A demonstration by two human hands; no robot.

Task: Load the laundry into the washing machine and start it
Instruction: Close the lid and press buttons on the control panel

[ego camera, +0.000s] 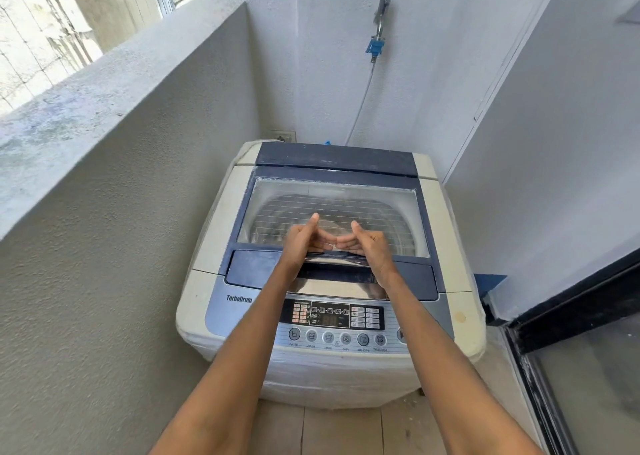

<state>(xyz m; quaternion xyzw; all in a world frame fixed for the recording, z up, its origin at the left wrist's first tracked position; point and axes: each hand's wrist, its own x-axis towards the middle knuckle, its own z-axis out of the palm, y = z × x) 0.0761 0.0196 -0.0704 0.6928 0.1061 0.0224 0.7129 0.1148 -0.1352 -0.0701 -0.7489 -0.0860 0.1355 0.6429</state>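
A white and blue top-loading washing machine [214, 246] stands in the corner, with its glass lid [329, 201] down. Through the glass I see the steel drum; whether anything lies in it I cannot tell. My left hand [304, 243] and my right hand [367, 245] meet at the lid's front handle [263, 267]. Their fingers curl onto its edge and both thumbs point up. The control panel [332, 316] with a row of round buttons lies below my forearms, its display dark. No laundry is in view.
A grey parapet wall [121, 177] runs close along the left. On the back wall a tap with a blue fitting [375, 47] feeds a hose down behind the machine, beside a socket [284, 136]. A black-framed glass door [571, 350] stands at the right. The floor is tiled.
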